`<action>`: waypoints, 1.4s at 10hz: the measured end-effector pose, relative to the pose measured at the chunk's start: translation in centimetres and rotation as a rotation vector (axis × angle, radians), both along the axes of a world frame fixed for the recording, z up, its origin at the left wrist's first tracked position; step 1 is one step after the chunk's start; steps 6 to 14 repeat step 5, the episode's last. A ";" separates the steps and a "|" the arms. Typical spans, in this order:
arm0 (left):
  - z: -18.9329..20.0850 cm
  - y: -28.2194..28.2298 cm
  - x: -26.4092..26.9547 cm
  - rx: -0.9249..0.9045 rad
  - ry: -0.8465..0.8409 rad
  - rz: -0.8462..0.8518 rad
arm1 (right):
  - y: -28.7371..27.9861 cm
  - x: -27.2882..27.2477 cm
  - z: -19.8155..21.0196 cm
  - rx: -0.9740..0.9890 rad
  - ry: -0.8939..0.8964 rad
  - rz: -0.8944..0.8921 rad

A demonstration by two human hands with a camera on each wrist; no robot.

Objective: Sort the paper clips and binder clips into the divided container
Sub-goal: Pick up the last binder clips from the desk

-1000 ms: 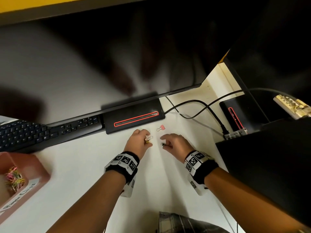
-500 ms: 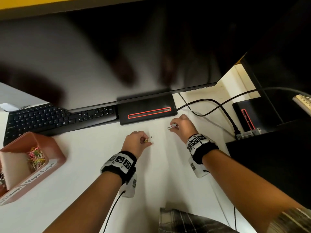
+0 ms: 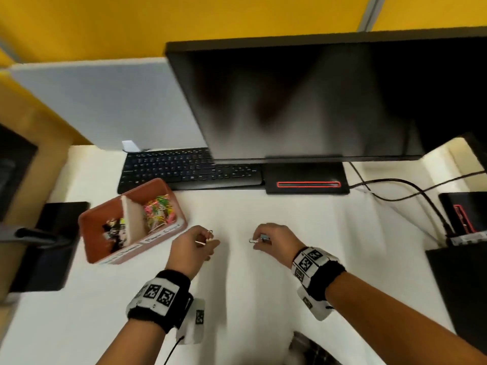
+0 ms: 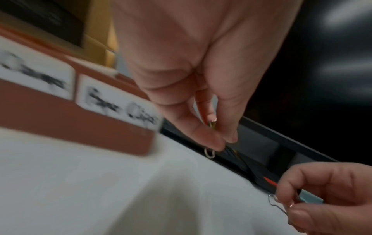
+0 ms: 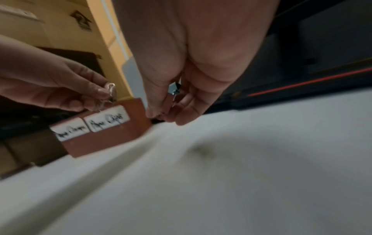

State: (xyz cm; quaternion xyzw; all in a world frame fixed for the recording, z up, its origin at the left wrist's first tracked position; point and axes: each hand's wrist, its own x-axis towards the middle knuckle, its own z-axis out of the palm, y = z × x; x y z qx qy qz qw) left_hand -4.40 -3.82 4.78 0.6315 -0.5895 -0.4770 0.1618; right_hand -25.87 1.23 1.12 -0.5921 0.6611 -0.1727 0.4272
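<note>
A reddish-brown divided container (image 3: 91, 233) stands on the white desk to my left. Its left compartment holds dark binder clips (image 3: 114, 230), its right compartment coloured paper clips (image 3: 158, 212). My left hand (image 3: 210, 242) hovers just right of the container and pinches a small binder clip (image 3: 208, 236) whose wire loop (image 4: 209, 153) sticks out below the fingertips. My right hand (image 3: 257, 242) is a little further right and grips a blue-grey binder clip (image 3: 264, 237) by its wire handle (image 4: 274, 202). In the right wrist view the blue clip (image 5: 174, 89) shows between the curled fingers.
A black keyboard (image 3: 189, 168) lies behind the container, and a monitor (image 3: 316, 101) on a red-striped base (image 3: 307, 184) stands behind my hands. Black cables (image 3: 411, 191) run right to a dark box (image 3: 458, 283). White labels (image 5: 106, 121) are on the container's front wall.
My right hand reached to the pink clip by the monitor base, which no longer lies on the desk. Both hands, each holding a clip, have moved left toward the container.
</note>
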 end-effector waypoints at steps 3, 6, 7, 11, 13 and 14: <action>5.7 -6.4 16.7 -0.194 -0.309 0.223 | -11.0 22.4 6.8 -0.188 -0.165 0.072; 6.3 -8.9 19.0 -0.055 -0.195 0.178 | -13.5 27.8 7.5 -0.136 -0.204 -0.011; 6.3 -8.9 19.0 -0.055 -0.195 0.178 | -13.5 27.8 7.5 -0.136 -0.204 -0.011; 6.3 -8.9 19.0 -0.055 -0.195 0.178 | -13.5 27.8 7.5 -0.136 -0.204 -0.011; 6.3 -8.9 19.0 -0.055 -0.195 0.178 | -13.5 27.8 7.5 -0.136 -0.204 -0.011; 6.3 -8.9 19.0 -0.055 -0.195 0.178 | -13.5 27.8 7.5 -0.136 -0.204 -0.011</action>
